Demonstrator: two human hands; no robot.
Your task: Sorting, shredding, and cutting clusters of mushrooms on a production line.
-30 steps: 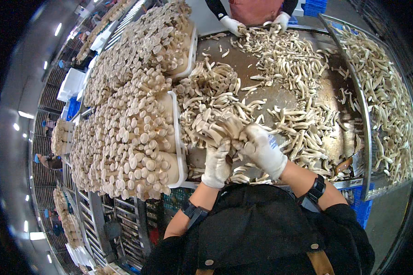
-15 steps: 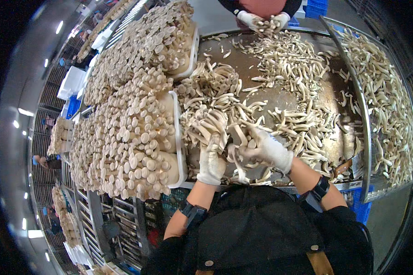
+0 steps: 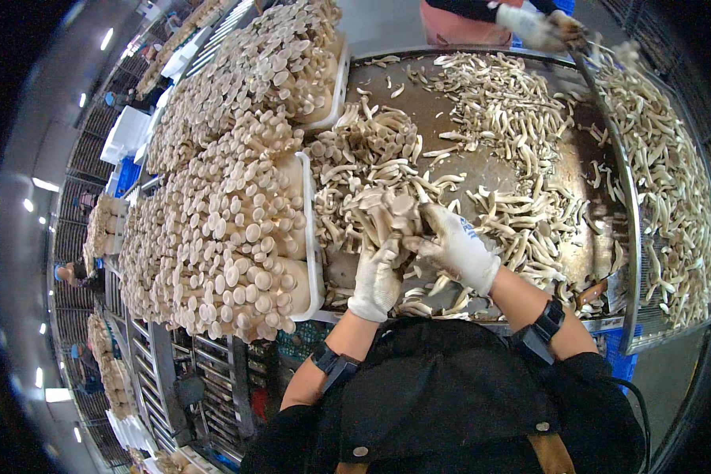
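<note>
As the head view shows, the left hand [image 3: 376,280] grasps a mushroom cluster [image 3: 383,212] over the table's [image 3: 428,110] near side, right of the white tray [image 3: 311,237], while the right hand [image 3: 461,249] touches its right side, any pinch unclear. Steady support below and gentle pulls along single stems should spare the caps.
</note>
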